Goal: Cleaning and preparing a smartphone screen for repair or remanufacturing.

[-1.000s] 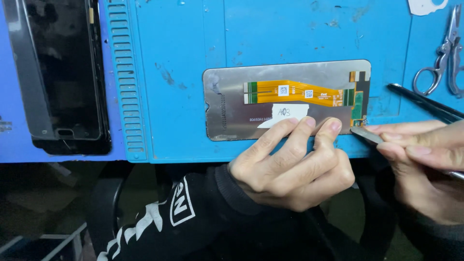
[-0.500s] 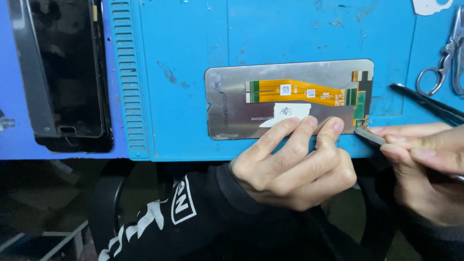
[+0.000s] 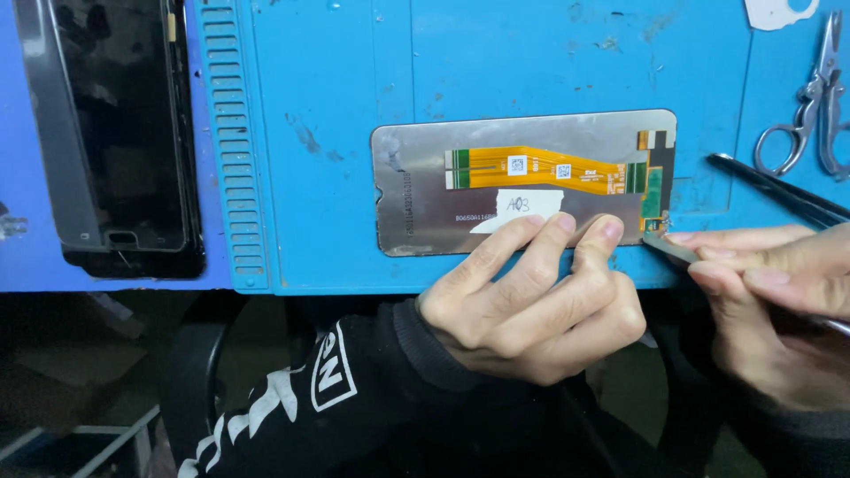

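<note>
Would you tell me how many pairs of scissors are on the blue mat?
1: the scissors lie at the mat's top right corner; partly cut off by the frame edge.

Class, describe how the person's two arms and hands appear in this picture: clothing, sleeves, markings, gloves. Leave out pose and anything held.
Both hands are bare, with no gloves or rings visible. The left hand comes out of a black long sleeve with a ribbed knit cuff and white printed graphics: a boxed letter-like mark and jagged white shapes lower down. The right hand has short, plain nails; its sleeve looks dark grey, mostly out of frame.
</note>
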